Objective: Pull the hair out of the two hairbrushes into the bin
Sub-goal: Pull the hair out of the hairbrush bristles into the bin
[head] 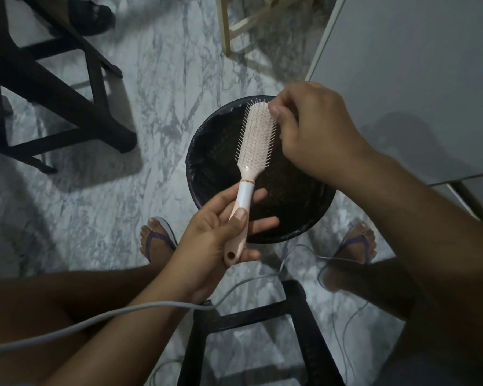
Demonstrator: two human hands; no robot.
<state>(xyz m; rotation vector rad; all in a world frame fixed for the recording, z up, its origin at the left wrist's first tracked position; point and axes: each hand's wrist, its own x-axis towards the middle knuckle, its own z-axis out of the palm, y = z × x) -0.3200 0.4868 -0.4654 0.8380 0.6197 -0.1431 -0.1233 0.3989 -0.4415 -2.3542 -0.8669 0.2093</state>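
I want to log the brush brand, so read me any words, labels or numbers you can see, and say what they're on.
None can be read.
Brush: no print shows on its head or handle.
Bin: no label shows on it.

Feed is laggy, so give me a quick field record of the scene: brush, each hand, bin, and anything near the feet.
brush: pink hairbrush, bristles up, held over the bin
left hand: left hand gripping the handle
right hand: right hand pinching at the far end of the bristles
hair in the brush: too fine to make out
bin: black bin with a dark liner, on the marble floor, directly under the brush
second brush: not in view
near feet: grey cable trailing across the lap and floor
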